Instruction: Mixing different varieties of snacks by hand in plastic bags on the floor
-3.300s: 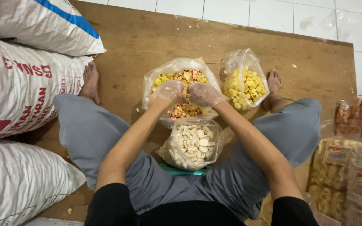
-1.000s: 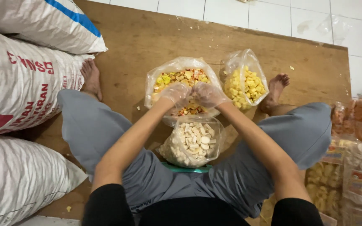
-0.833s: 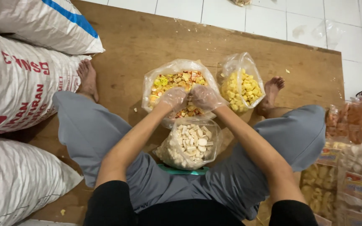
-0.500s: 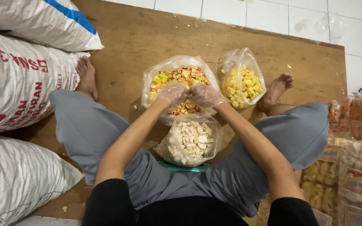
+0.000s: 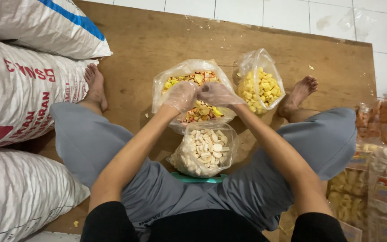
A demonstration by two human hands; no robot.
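Left hand (image 5: 181, 95) and right hand (image 5: 218, 93), both gloved, cupped together over the mixed-cracker bag (image 5: 193, 80), fingers curled; hold unclear. Rim rolled open for reach. White-cracker bag (image 5: 204, 150) nearer, yellow-cracker bag (image 5: 260, 85) rightward, all on wooden board (image 5: 157, 40).
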